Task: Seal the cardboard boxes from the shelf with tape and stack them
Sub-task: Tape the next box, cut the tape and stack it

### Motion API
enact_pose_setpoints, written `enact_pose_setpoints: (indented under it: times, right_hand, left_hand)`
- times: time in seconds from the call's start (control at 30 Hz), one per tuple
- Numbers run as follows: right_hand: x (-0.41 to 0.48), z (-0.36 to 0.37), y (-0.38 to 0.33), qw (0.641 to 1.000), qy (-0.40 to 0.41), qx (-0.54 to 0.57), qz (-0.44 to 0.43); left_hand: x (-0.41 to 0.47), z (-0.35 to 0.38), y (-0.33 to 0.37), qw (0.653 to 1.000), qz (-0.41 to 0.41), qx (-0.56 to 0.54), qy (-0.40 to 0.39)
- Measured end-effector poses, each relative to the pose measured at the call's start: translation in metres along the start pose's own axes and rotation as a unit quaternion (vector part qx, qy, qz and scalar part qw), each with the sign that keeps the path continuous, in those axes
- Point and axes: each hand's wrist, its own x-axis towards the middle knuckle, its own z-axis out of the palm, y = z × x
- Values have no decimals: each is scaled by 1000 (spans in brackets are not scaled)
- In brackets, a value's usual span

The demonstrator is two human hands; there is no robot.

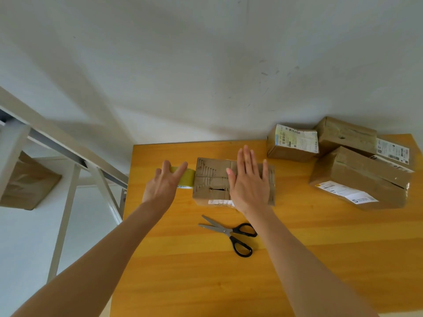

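The box (pixel 210 179) lies lengthwise left-to-right mid-frame, right hand (pixel 249 181) spread flat atop it, left hand (pixel 163 183) gripping a half-hidden tape roll (pixel 187 177) at its left end.

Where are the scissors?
In the head view, the scissors lie open on the wooden table, just nearer the person than the box under the right hand.

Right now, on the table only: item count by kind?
Cardboard boxes: 4 (right-hand pile may hide another)
Tape roll: 1
Scissors: 1
Total: 6
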Motion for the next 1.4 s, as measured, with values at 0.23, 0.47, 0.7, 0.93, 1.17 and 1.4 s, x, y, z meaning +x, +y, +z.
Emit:
enact_pose_setpoints:
  times: [0.23, 0.47, 0.7, 0.93, 1.17, 1.4]
  right_hand:
    - [9, -1, -13, 996, -7, -9, -89]
    - [5, 6, -60, 991, -3, 12, -131]
    - [6, 10, -55, 990, 2, 33, -139]
    - [5, 11, -53, 989, 6, 28, -144]
    - [7, 12, -50, 987, -1, 31, -155]
    - [-12, -1, -37, 962, 76, 91, -246]
  left_hand:
    - [0, 4, 1, 1000, 1, -5, -1]
    - [-8, 10, 15, 1000, 8, -21, -5]
    - [-9, 14, 2, 985, 21, -167, 42]
    - [-2, 20, -6, 989, 37, -140, 41]
    - [-3, 33, -15, 993, 26, -113, 4]
    - [5, 22, -27, 972, 93, -211, -38]
